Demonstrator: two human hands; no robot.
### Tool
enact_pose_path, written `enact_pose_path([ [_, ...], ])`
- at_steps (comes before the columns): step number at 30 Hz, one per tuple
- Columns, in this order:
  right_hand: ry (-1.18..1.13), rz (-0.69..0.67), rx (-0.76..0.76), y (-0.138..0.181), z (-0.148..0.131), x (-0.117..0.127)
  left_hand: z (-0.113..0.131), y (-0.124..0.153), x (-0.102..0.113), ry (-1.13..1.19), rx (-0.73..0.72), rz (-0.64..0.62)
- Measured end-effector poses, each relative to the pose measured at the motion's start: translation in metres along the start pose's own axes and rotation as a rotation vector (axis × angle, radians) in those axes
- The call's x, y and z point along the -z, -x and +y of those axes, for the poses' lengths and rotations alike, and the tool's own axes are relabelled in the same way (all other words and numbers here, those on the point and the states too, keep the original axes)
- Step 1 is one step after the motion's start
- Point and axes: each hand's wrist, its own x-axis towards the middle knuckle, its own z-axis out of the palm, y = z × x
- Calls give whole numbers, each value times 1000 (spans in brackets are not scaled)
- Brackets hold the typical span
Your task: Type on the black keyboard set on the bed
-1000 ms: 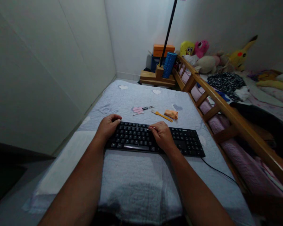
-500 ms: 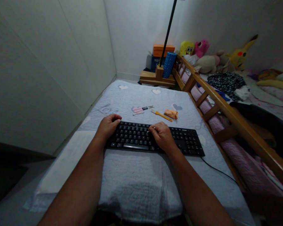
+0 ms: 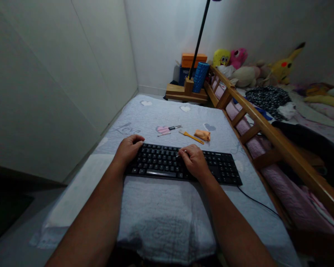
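A black keyboard [image 3: 160,162] lies flat on the quilted cover in front of me. My left hand [image 3: 130,148] grips its upper left corner, the thumb along the edge and the fingers curled over the far side. Over the keys right of the middle, my right hand [image 3: 194,159] is closed in a pinch on a thin white cotton swab [image 3: 181,154], whose tip points down at the keys. Beyond the keyboard lie another cotton swab [image 3: 164,134], a dark-handled tool with a metal tip [image 3: 174,127], a yellow brush [image 3: 193,137] and a crumpled orange cloth [image 3: 202,135].
The keyboard cable [image 3: 257,201] runs right toward a wooden bed rail [image 3: 263,118]. Behind the rail are plush toys [image 3: 245,75] and clothes. At the back stands a wooden lamp base [image 3: 187,91] with a blue foam roller [image 3: 200,77]. A pale cabinet wall [image 3: 58,85] borders the left.
My right hand has shifted slightly to the right along the keys with the cotton swab. My left hand stays at the keyboard's corner.
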Motion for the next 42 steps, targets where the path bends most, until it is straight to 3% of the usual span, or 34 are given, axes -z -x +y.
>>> enact_pose_path([
  [42,-29,11,-3,1,3,0,-2,1,0,-20,-25,-1],
])
